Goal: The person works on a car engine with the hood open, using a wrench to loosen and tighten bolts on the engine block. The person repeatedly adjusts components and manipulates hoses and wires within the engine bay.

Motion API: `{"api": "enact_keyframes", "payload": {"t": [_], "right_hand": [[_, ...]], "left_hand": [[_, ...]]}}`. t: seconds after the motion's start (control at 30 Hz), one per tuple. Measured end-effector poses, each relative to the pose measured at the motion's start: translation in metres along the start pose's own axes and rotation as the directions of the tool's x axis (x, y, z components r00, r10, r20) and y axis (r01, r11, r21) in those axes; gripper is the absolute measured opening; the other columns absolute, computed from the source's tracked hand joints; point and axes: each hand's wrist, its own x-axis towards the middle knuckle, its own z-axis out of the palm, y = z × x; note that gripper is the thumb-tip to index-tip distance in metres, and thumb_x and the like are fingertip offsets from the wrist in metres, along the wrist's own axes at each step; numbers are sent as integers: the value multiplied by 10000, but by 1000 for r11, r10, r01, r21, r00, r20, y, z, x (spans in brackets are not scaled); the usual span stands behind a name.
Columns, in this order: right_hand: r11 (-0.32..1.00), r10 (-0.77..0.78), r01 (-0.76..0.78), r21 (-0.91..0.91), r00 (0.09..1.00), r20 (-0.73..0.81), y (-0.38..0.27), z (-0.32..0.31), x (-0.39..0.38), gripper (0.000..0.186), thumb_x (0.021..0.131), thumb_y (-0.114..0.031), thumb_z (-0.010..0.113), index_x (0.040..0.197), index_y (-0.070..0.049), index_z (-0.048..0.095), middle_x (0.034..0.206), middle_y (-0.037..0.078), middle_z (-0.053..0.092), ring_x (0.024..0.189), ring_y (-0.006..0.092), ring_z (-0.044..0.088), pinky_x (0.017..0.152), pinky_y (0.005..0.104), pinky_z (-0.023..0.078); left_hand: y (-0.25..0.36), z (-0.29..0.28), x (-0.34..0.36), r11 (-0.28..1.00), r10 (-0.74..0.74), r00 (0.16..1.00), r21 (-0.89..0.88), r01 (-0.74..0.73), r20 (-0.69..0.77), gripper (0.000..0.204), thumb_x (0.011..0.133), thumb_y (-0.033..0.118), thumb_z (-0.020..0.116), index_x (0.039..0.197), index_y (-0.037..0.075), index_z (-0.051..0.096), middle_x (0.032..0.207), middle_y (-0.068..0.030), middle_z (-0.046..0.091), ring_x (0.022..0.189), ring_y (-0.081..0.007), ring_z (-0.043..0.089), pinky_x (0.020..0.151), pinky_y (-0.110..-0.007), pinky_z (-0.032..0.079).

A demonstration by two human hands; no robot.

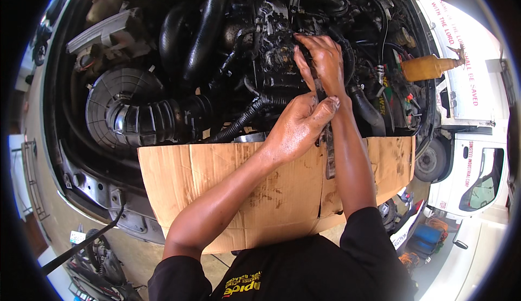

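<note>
My left hand [301, 124] is closed in a fist beside my right wrist. A dark, narrow bar [330, 157] shows on both sides of this fist, its lower end over the cardboard; its exact kind cannot be made out. My right hand [324, 59] reaches past the left one, thumb and index finger apart, fingertips against the grimy top of the engine [274, 56]. Its other fingers are partly hidden. Both hands are smeared with dark grease. A stained cardboard sheet [233, 179] covers the front edge of the engine bay under my forearms.
A round black air filter housing [111, 97] with a ribbed duct [149, 119] lies left. Thick black hoses [203, 37] cross the bay. At right sits an amber plastic bottle [429, 68]. Beyond are a white truck [472, 179] and a parked motorcycle [100, 263].
</note>
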Motion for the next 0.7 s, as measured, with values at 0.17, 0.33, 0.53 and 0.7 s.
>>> {"api": "enact_keyframes", "payload": {"t": [0.17,0.33,0.53,0.7], "right_hand": [[993,88,-83,81,994,-59,-7,12,0,259,923,-154,754,1137,-9,769,1086,180,786,1051,385,693,986,492,524],[939,288,-272,212,956,-50,-8,20,0,223,882,-115,762,1093,-42,765,951,200,748,1002,397,692,908,503,560],[934,302,-265,241,944,-133,7,28,1,218,878,-151,810,1048,-24,760,917,165,749,812,255,737,737,376,580],[928,325,-297,227,940,-99,8,34,4,224,866,-185,836,971,-12,740,913,157,757,786,247,749,749,376,584]], "left_hand": [[7,3,-2,983,50,998,-176,-41,44,617,1133,545,572,898,-24,607,717,1,501,656,-80,473,589,-301,437],[8,5,-3,979,72,996,-196,-62,45,557,1139,516,574,900,14,607,716,13,524,603,-51,504,544,-274,450],[12,4,0,954,11,1000,-301,-4,21,545,1148,502,559,898,21,615,680,8,545,578,-62,531,538,-262,461],[8,0,1,957,-4,996,-290,29,84,532,1150,496,557,915,22,617,671,-3,574,571,-72,553,537,-264,472]]}}
